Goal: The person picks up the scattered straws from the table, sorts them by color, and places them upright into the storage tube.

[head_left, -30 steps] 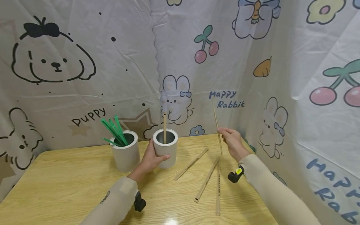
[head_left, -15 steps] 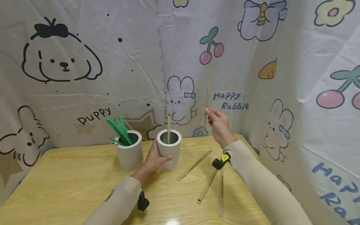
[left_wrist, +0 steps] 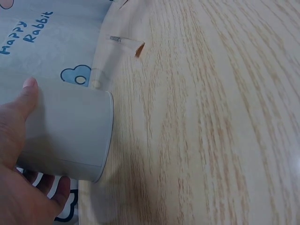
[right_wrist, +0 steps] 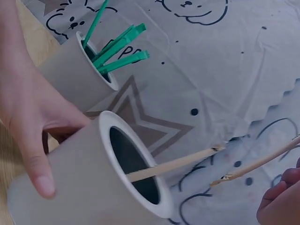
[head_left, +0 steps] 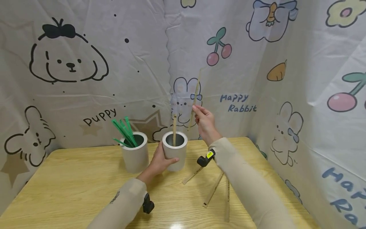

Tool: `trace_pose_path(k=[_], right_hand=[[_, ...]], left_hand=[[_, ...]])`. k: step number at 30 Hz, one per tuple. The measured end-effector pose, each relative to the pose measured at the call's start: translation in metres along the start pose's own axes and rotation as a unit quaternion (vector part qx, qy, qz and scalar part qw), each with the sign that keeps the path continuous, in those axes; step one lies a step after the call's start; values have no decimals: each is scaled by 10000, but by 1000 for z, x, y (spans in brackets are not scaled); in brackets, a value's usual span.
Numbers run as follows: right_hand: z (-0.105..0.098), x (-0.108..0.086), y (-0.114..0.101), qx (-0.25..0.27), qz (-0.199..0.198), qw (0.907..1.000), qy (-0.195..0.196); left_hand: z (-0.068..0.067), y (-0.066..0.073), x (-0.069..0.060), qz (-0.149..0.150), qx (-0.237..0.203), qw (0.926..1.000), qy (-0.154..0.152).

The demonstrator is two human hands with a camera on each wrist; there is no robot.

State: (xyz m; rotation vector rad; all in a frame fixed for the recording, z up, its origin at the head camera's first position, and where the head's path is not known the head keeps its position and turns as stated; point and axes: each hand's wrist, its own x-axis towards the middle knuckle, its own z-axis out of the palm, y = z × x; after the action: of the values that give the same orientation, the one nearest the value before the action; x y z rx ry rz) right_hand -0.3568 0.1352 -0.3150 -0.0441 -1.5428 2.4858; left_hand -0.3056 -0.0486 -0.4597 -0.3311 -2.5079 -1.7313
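Observation:
My left hand (head_left: 160, 161) grips the side of a white round cup (head_left: 175, 160), thumb across its front. One slim stick in a brown paper sleeve (head_left: 174, 128) stands in that cup and leans on the rim in the right wrist view. My right hand (head_left: 206, 124) pinches another paper-sleeved stick (head_left: 196, 90), held upright with a slight tilt. Its lower end is above and to the right of the cup opening, apart from it, near the standing stick in the right wrist view. What is inside the sleeves is hidden.
Left of the gripped cup stands a second white cup (head_left: 135, 160) with several green sticks (head_left: 125, 132). More brown-sleeved sticks (head_left: 213, 190) lie on the wooden table (head_left: 94, 178) at the right, partly under my right forearm. A printed curtain (head_left: 137, 63) hangs behind.
My right hand has risen and moved left with the sleeved stick, from above the table's right side to near the gripped cup. My left hand keeps its hold; the view has shifted slightly.

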Motion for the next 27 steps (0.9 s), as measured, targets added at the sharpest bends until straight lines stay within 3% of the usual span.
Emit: trace_pose_path(k=[6, 14, 20, 27], right_hand=[[3, 3, 25, -232, 195, 9994, 151], [4, 0, 50, -1036, 328, 9939, 166], [-2, -6, 61, -2049, 280, 9783, -125], [-15, -9, 63, -2663, 331, 9618, -534]], left_hand=[[1, 0, -1, 34, -10, 10000, -21], [0, 0, 2, -78, 34, 10000, -9], [1, 0, 3, -63, 16, 10000, -27], [0, -1, 2, -52, -2, 10000, -20]])
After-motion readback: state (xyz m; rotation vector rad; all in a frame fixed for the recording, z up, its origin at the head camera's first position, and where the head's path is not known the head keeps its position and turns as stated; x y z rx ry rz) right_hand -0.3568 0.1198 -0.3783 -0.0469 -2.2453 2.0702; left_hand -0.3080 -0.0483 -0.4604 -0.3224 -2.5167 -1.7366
